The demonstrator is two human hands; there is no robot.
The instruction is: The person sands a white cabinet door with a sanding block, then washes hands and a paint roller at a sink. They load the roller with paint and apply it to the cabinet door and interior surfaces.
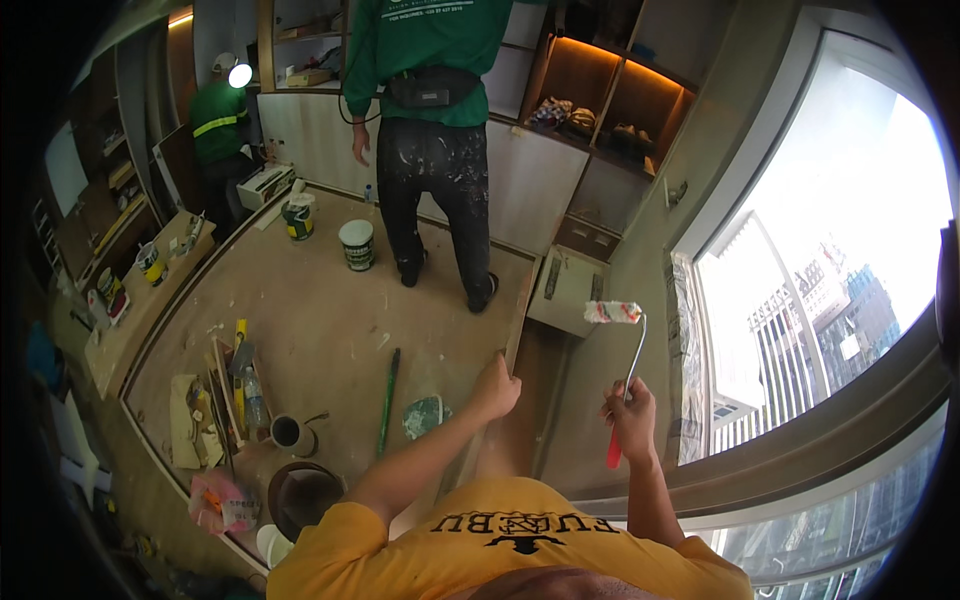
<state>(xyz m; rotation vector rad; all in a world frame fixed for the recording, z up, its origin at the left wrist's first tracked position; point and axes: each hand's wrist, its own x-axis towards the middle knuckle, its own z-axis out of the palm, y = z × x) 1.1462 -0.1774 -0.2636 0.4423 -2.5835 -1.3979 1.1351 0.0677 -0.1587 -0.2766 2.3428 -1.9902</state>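
In my right hand [630, 408] is a paint roller [612, 312], gripped low on its frame. The red handle end pokes out below my fist, and the bent wire rises to a whitish sleeve with coloured flecks, held up beside the wall [645, 240]. My left hand [497, 388] is closed with the arm stretched forward, over the right edge of the wooden platform [330, 330]. Whatever its fingers may hold is hidden. Left of that forearm lie a plastic-wrapped greenish bundle [427, 415] and a long green pole [388, 402].
A person in green [430, 60] stands ahead on the platform; another bends at the far left [217, 120]. Paint buckets [357, 246] stand near them. Tools, a bottle [254, 395] and a brown bucket [300, 500] crowd my left. A window [800, 260] fills the right.
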